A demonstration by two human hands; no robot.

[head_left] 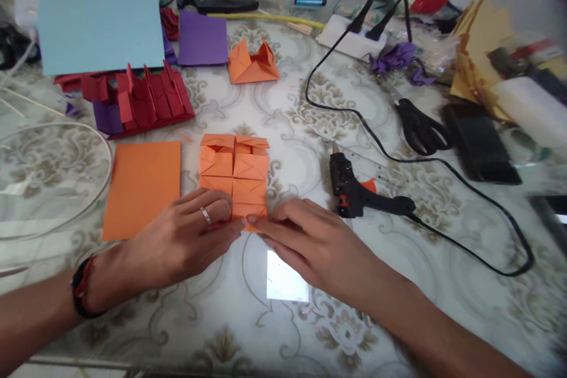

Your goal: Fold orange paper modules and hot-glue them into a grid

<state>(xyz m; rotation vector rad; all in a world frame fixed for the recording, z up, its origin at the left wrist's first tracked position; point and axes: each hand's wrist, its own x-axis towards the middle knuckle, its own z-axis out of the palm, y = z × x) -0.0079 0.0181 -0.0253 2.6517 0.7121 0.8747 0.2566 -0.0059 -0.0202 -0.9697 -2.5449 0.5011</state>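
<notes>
A folded orange paper piece (250,166) with creased square sections lies flat on the patterned table (212,313). My left hand (179,236), with a ring and a dark bracelet, presses on its lower left part, fingers closed together. At the lower right edge, my right hand (310,236) pinches the same paper, its thumb and fingertips close to those of my left hand. Both hands cover the paper's bottom edge. Partly behind my left hand is a flat orange sheet (142,189).
A black glue gun (349,183) lies right of my right hand, its cord looping right. Scissors (423,127) and a black phone (482,142) lie beyond. Behind are red folded paper (155,97), an orange folded piece (253,65), a purple sheet (202,38) and a white power strip (352,36).
</notes>
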